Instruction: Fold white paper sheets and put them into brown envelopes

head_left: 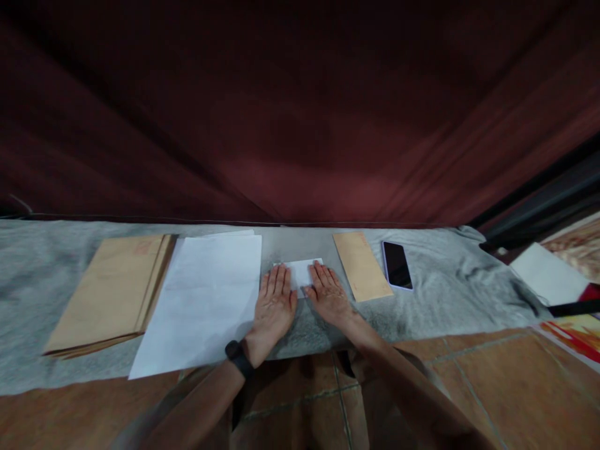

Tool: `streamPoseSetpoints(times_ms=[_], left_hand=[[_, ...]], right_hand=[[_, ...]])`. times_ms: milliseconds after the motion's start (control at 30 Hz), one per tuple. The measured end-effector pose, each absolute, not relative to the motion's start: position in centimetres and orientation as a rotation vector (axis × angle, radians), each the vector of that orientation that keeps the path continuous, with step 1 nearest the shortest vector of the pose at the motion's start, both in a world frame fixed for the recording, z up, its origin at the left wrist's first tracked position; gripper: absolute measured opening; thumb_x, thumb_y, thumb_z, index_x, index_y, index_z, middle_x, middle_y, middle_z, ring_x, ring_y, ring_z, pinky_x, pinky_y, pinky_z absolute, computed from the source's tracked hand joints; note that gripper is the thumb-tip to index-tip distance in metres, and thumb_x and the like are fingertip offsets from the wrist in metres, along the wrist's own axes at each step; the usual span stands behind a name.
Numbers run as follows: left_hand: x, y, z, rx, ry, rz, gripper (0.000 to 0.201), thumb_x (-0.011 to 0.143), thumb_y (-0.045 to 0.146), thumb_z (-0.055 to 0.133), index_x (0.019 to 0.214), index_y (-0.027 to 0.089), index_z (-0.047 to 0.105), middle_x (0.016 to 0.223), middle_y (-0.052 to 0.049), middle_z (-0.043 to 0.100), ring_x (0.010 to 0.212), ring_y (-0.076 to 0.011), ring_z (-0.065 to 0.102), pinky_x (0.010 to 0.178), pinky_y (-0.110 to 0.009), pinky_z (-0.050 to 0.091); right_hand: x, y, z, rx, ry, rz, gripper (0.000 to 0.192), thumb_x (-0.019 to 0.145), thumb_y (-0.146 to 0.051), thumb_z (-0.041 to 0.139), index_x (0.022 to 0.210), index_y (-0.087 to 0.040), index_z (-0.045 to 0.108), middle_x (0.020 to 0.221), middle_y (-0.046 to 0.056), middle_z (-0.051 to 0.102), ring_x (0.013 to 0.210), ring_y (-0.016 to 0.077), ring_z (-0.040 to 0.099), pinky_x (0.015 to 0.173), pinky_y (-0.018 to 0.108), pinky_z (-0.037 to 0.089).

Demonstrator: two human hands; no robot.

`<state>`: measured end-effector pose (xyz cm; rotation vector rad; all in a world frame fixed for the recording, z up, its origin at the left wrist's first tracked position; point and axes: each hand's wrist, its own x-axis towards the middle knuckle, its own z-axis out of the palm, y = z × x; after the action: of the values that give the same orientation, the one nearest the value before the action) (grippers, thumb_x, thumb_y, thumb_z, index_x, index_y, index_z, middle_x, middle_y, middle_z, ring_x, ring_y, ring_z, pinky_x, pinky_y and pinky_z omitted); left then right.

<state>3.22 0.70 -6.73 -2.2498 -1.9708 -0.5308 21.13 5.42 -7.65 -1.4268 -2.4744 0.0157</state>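
A small white piece of paper (300, 275), apparently folded, lies on the grey cloth in front of me. My left hand (275, 299) rests flat on its left end, fingers stretched out, with a dark watch (238, 358) on the wrist. On its right end lies my right hand (330, 299), also flat with the fingers extended. The two hands cover both ends of the paper, leaving its middle in sight. Large white sheets (206, 294) lie just left of my left hand. To the right of my right hand is a brown envelope (360, 265).
Large brown envelopes (107, 287) are stacked at the far left of the grey cloth (450, 281). A phone (397, 265) lies right of the single envelope. Dark red fabric (300, 175) hangs behind. Tiled floor (506, 375) shows below, with printed paper (576, 334) at the right.
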Motion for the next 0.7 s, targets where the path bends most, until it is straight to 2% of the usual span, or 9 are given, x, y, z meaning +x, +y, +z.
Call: streamPoseSetpoints(times_ms=[100,367,700], left_hand=[[3.6,1.3,-6.7,-2.371,-1.870,-0.542,0.060,0.100,0.024,0.035,0.157,0.005,0.035,0.164,-0.019,0.038,0.156,-0.0272,0.026,0.126,-0.050,0.031],[3.2,2.6,-7.9,-2.327,-1.957,-0.524,0.061,0.102,0.031,0.035,0.155,0.001,0.037,0.163,-0.024,0.036,0.154,-0.0321,0.030,0.124,-0.053,0.034],[2.2,3.2,-8.7,-2.227,-2.010,-0.567,0.065,0.103,0.041,0.032,0.157,0.005,0.033,0.162,-0.022,0.039,0.154,-0.0315,0.032,0.123,-0.052,0.034]], right_hand=[[20.9,5.3,-7.7,-1.434,-2.460,0.009,0.059,0.108,-0.039,0.040,0.158,-0.009,0.038,0.165,0.015,0.035,0.154,0.0256,0.032,0.126,0.046,0.026],[21.2,5.7,-7.5,-1.506,-2.436,0.025,0.061,0.108,-0.040,0.038,0.157,-0.004,0.038,0.163,0.017,0.037,0.153,0.0261,0.032,0.126,0.045,0.026],[21.5,6.3,-6.9,-1.559,-2.386,0.087,0.059,0.107,-0.038,0.039,0.156,-0.006,0.040,0.161,0.018,0.041,0.152,0.0269,0.036,0.126,0.048,0.027]])
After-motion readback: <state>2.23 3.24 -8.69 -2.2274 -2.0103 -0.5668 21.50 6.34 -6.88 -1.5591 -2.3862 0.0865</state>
